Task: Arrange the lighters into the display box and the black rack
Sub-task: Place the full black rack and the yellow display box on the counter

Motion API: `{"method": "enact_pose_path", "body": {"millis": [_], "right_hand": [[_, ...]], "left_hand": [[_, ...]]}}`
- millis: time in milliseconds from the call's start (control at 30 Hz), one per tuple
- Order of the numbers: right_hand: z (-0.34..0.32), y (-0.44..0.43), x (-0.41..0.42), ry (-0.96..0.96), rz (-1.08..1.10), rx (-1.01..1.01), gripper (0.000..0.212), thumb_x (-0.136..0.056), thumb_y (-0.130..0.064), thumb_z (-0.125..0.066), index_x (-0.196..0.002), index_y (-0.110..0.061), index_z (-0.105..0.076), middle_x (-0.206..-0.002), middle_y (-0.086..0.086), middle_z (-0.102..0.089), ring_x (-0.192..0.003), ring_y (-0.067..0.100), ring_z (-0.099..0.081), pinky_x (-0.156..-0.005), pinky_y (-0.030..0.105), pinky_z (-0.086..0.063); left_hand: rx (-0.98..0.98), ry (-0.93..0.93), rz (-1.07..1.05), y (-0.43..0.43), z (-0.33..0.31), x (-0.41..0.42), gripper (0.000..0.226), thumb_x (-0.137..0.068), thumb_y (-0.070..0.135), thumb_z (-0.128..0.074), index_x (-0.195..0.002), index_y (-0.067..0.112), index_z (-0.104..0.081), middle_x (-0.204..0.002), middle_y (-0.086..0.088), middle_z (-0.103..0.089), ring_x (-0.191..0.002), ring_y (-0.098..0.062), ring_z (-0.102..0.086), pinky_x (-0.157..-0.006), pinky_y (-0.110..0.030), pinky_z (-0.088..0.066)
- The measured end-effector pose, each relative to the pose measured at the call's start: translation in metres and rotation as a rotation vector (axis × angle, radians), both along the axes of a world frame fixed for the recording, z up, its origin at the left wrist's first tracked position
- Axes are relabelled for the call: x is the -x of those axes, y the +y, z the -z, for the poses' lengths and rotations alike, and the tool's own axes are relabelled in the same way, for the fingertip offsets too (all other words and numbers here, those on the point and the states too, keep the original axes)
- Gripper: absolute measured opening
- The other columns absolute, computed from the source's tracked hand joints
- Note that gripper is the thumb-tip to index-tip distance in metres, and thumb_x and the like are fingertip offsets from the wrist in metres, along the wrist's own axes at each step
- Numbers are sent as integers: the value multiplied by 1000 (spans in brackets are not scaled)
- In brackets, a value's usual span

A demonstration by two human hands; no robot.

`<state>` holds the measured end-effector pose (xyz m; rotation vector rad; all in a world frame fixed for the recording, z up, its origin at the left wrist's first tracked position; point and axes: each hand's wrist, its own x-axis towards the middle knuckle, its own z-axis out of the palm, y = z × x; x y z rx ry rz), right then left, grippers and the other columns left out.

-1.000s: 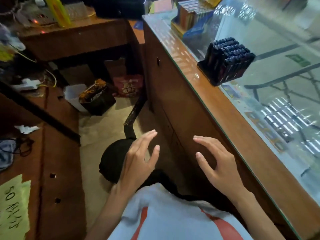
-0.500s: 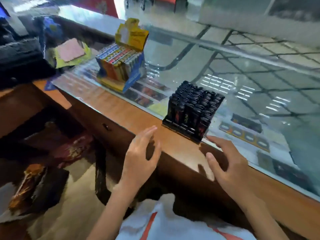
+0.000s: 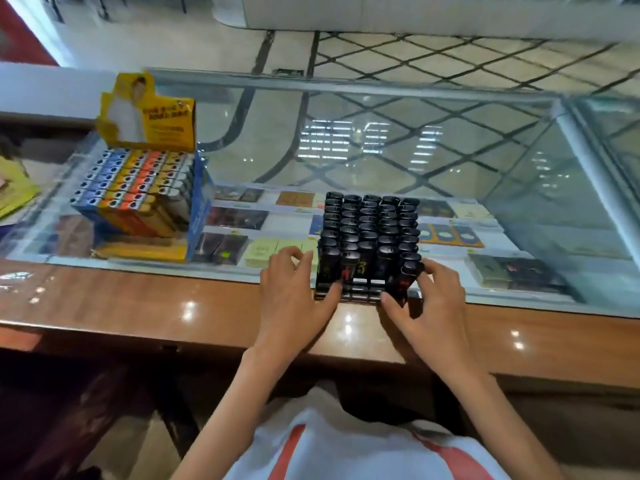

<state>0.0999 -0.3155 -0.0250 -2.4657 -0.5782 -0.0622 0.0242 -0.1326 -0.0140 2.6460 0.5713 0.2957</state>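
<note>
Now at black rack [image 3: 369, 296]: right hand [image 3: 427, 306] pinching upright near-right lighter [image 3: 403, 282], long axis vertical; left hand [image 3: 294, 292] fingers spread, bracing left edge, holding nothing.

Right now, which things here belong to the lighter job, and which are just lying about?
Job: black rack of black lighters; display box of coloured lighters; both hands, left, right, at the rack.

Lying about: yellow paper; packs under the glass.

Premises: retail shop. Evidence: glass-topped worktop [image 3: 450, 161] showing packaged goods beneath; display box [image 3: 145, 206] of coloured lighters at 10 o'clock; full black rack [image 3: 369, 233] at centre.
</note>
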Motion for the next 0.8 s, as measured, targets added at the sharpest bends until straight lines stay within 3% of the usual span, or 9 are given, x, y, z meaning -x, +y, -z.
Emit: {"method": "enact_pose_path", "body": {"millis": [100,200,367,467,600,733,800], "right_hand": [[0,8,2,57,60,4,42,-77,-45,-68,-106,-14,-66,-127,2,-48,-122,17,-33,-96,23,-22],[0,13,3,114,102,-57,39,-75,-42,-71,-99,-12,-68,-126,1,-47,-121,14,-31,-97,23,-24],[-3,18,3,181,134,-181,21,-72,-32,-79,-82,-25,-62,-116,-8,-44,-117,13,-34,-94,20,-28],[-5,20,4,207,156,-233,25,-71,-29,-80,-74,-30,-56,-114,-8,-43,-116,16,-37,-95,26,-34],[-6,21,3,225,181,-261,22,-70,-28,-81,-72,-23,-59,-110,-2,-47,-112,20,-44,-94,34,-39],[-9,19,2,266,172,-284,21,-72,-29,-80,-75,-27,-59,-110,-5,-47,-115,18,-44,-98,34,-38],[-10,18,1,288,167,-284,20,-72,-31,-79,-75,-27,-59,-112,-5,-47,-116,17,-43,-98,31,-37]], "left_hand": [[145,-35,8,-3,-2,-7,39,-80,44,-63,-111,19,-59,-116,-4,-44,-111,-18,-36,-86,-24,-25],[375,-63,-34,-2,-3,-12,31,-76,31,-72,-102,18,-61,-109,0,-40,-108,-17,-37,-87,-22,-27],[582,-8,-89,1,-4,-12,53,-76,24,-74,-125,11,-56,-122,1,-40,-118,-11,-36,-96,-16,-26],[673,-93,-69,-5,-12,-11,47,-78,16,-73,-123,19,-57,-124,8,-49,-116,-3,-41,-93,-11,-29],[946,-189,-33,-11,-21,-11,49,-80,-4,-66,-103,38,-56,-95,30,-66,-97,14,-57,-77,-4,-43],[1128,-174,-168,-9,-18,-14,49,-76,-5,-71,-117,16,-55,-99,13,-67,-86,15,-60,-67,-2,-45],[1182,-152,-219,-6,-17,-16,53,-70,-5,-76,-116,14,-55,-97,11,-67,-83,12,-62,-68,-5,-48]]}}
